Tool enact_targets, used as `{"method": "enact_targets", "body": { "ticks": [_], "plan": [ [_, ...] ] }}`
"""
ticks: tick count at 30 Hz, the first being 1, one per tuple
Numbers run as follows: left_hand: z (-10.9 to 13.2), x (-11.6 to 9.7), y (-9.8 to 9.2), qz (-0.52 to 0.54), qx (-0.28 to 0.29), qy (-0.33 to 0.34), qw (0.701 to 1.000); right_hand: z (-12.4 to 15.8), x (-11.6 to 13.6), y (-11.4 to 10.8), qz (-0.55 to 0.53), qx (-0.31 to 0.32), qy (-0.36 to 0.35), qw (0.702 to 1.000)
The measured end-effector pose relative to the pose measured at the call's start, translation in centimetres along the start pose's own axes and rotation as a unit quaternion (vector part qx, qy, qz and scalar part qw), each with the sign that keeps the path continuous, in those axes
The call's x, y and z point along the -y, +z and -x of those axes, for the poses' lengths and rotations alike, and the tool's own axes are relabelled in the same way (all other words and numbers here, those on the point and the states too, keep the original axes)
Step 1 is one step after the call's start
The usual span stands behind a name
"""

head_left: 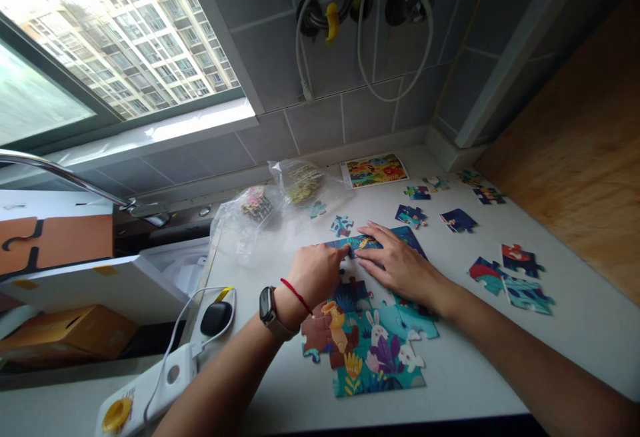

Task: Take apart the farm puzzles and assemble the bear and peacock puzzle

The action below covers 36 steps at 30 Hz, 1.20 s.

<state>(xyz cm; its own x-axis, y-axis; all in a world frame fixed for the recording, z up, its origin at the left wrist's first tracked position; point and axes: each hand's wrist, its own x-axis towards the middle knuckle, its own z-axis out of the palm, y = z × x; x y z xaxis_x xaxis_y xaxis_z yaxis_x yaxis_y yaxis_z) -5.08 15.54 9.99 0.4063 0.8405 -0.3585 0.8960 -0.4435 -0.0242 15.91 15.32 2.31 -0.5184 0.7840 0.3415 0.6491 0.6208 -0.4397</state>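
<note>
Head view: your left hand (317, 276) has its fingertips bent down at the edge of a blue jigsaw piece (353, 245), possibly pinching, though the view is poor. Your right hand (400, 265) lies open, fingers flat across it. The piece sits just above the assembled puzzle section (370, 350) on the white countertop (500, 364). Thin card, likely light, stiff: take edges. Counted: one section, about eleven loose pieces (458, 220), two plastic bags (303, 180), one picture card (375, 170).

Bright daylight from the grey-framed glass window (117, 50) at upper left overexposes the pale high-rise block (145, 44) outside. Soft, weak shadows lie around the cardboard jigsaw pieces (370, 350) on the white countertop (505, 357); wide-angle distortion bows the grey tiled wall (325, 110) toward the frame edges.
</note>
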Motion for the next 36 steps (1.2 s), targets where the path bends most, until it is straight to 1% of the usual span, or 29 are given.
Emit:
{"method": "enact_targets", "body": {
  "ticks": [2,6,8,10,14,16,18,21,25,26,28,32,34,36],
  "plan": [
    [-0.2,-0.3,0.3,0.006,0.002,0.002,1.000,-0.1,0.1,-0.2,-0.003,-0.018,-0.001,1.000],
    [-0.6,-0.7,0.6,0.004,-0.015,0.005,1.000,-0.3,0.3,-0.8,-0.024,-0.063,0.000,0.998],
    [-0.8,-0.7,0.5,0.005,-0.008,0.005,1.000,-0.4,0.3,-0.9,-0.026,-0.080,-0.001,0.996],
    [-0.8,-0.5,0.3,0.008,-0.001,0.003,1.000,-0.3,0.2,-0.7,-0.015,-0.070,0.000,0.997],
    [0.0,-0.4,-0.3,0.010,0.002,-0.003,1.000,0.0,-0.2,-0.3,0.018,-0.010,0.010,1.000],
    [0.7,-0.9,-0.5,0.003,0.009,0.000,1.000,0.0,-0.4,-0.4,0.016,-0.006,0.012,1.000],
    [1.3,-1.7,-0.4,-0.001,0.025,0.000,1.000,-0.1,-0.6,-0.8,0.006,-0.016,0.014,1.000],
    [1.6,-2.4,-0.2,0.004,0.033,-0.006,0.999,0.0,-1.1,-1.3,0.006,-0.010,0.033,0.999],
    [1.3,-1.3,-0.4,0.011,0.019,0.012,1.000,0.1,-1.6,-1.7,0.029,0.030,0.036,0.998],
    [1.1,-1.0,-0.5,0.011,0.005,0.013,1.000,0.1,-1.6,-1.8,0.029,0.031,0.031,0.999],
    [0.7,-0.7,-0.4,0.012,-0.024,0.021,0.999,-0.1,-1.5,-2.1,0.025,0.013,0.030,0.999],
    [-0.1,-1.2,0.5,0.022,-0.025,0.046,0.998,-0.2,-1.8,-2.6,0.036,-0.060,0.077,0.995],
    [-0.4,-1.4,0.9,0.031,-0.030,0.047,0.998,-0.1,-2.4,-2.6,0.047,-0.059,0.097,0.992],
    [-0.5,-1.2,0.9,0.041,-0.041,0.046,0.997,0.0,-3.0,-2.7,0.053,-0.031,0.110,0.992]
  ]
}}
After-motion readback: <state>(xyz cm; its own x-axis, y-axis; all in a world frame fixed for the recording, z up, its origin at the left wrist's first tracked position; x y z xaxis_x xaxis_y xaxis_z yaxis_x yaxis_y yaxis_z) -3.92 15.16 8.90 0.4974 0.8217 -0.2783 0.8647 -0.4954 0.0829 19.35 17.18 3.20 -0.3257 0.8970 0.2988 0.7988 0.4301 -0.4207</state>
